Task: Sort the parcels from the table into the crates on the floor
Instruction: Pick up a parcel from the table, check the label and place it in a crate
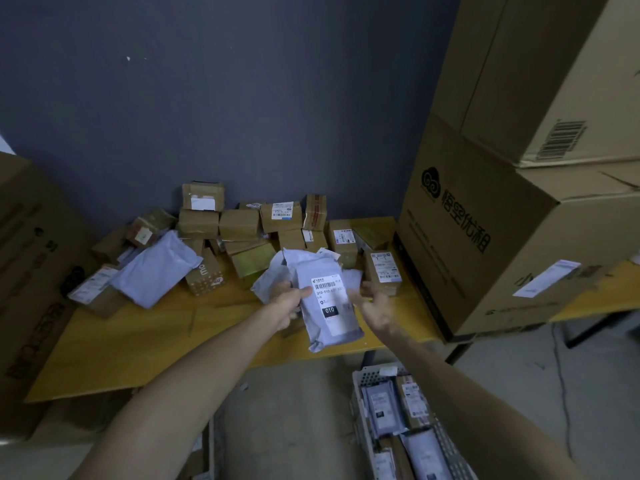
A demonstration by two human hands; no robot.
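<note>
My left hand (pixel 289 299) grips a grey plastic mailer (pixel 329 299) by its left edge and holds it above the front of the yellow table (pixel 145 341). The mailer's white label faces me and reads 010. My right hand (pixel 375 306) hovers just right of the mailer with fingers spread and relaxed, blurred and holding nothing. Behind them lie several small cardboard parcels (pixel 239 223) and another grey mailer (pixel 157 268). A grey slatted crate (pixel 362 379) on the floor under my right forearm holds mailers and boxes.
Large stacked cardboard boxes (pixel 502 237) stand on the table's right end and tower above it. Another tall carton (pixel 31 271) blocks the left side. A dark blue wall (pixel 242 98) backs the table. Bare concrete floor (pixel 294 410) lies between table and crate.
</note>
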